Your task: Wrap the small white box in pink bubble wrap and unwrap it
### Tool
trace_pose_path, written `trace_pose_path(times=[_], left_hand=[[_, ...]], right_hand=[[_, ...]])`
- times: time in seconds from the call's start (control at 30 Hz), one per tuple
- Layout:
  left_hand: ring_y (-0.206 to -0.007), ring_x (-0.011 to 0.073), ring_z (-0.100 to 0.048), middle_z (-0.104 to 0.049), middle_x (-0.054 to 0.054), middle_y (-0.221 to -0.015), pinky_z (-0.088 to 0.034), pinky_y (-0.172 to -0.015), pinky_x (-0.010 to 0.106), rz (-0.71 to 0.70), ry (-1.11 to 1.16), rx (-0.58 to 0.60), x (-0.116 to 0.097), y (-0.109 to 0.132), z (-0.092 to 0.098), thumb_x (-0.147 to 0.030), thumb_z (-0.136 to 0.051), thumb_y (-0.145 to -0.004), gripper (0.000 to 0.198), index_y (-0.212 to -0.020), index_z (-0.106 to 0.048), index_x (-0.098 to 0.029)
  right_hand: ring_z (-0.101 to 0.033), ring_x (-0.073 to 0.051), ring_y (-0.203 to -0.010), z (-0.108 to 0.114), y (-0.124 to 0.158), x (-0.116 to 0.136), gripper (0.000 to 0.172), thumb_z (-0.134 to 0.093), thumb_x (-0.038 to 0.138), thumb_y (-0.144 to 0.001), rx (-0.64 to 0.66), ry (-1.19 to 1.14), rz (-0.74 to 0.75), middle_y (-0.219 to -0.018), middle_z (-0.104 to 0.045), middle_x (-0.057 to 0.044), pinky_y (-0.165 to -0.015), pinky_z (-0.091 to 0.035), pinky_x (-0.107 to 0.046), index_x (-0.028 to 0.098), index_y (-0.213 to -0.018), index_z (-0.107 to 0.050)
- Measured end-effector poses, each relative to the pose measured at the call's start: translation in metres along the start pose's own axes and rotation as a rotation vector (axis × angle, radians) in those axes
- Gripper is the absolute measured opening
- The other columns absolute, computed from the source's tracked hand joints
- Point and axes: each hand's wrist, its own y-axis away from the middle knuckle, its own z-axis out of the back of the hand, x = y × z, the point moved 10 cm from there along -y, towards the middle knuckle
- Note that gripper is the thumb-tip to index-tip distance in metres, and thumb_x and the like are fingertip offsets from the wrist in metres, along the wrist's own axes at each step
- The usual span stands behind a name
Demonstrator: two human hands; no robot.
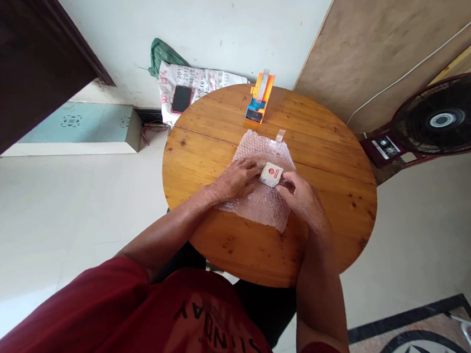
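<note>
Wooden tabletop (pixel 337 170) extends past bubble wrap (pixel 260 207) edges; hands (pixel 239 178) (pixel 301 196) flank a box (pixel 271 174).

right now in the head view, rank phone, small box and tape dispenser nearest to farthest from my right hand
1. Small box: just left of the right hand, on bubble wrap.
2. Tape dispenser: far side of the table.
3. Phone: past the table's left edge.

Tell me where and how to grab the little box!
Pinch the little box by its left and right sides, coming in from both sides. That's probably best: it's small and boxy with straight edges, and its underside rests on bubble wrap, so you can't easily reach beneath.
</note>
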Motion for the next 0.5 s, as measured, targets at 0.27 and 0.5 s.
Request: trace_pose_path(times=[0.27,0.5], left_hand=[[-0.137,0.0319,-0.052,-0.057,0.018,-0.144,-0.044,-0.115,0.049,0.048,0.024,-0.012,0.006,0.0,-0.002,-0.018,-0.06,-0.085,0.058,-0.141,-0.049,-0.014],[-0.137,0.0318,-0.052,-0.057,0.019,-0.145,-0.041,-0.118,0.047,0.025,0.048,-0.03,0.005,0.0,-0.001,-0.018,-0.061,-0.083,0.063,-0.143,-0.044,-0.011]], right_hand=[[-0.066,-0.032,-0.114,-0.006,-0.004,-0.014,0.077,-0.069,0.033,-0.08,-0.113,-0.091,-0.037,-0.147,-0.057,-0.014,-0.099,-0.052,-0.051,0.026,-0.151,-0.041],[-0.06,-0.035,-0.126,-0.006,-0.008,0.004,0.054,-0.067,0.032,-0.082,-0.148,0.015,0.022,-0.139,-0.064,-0.015,-0.108,-0.046,-0.053,0.021,-0.134,-0.06]])
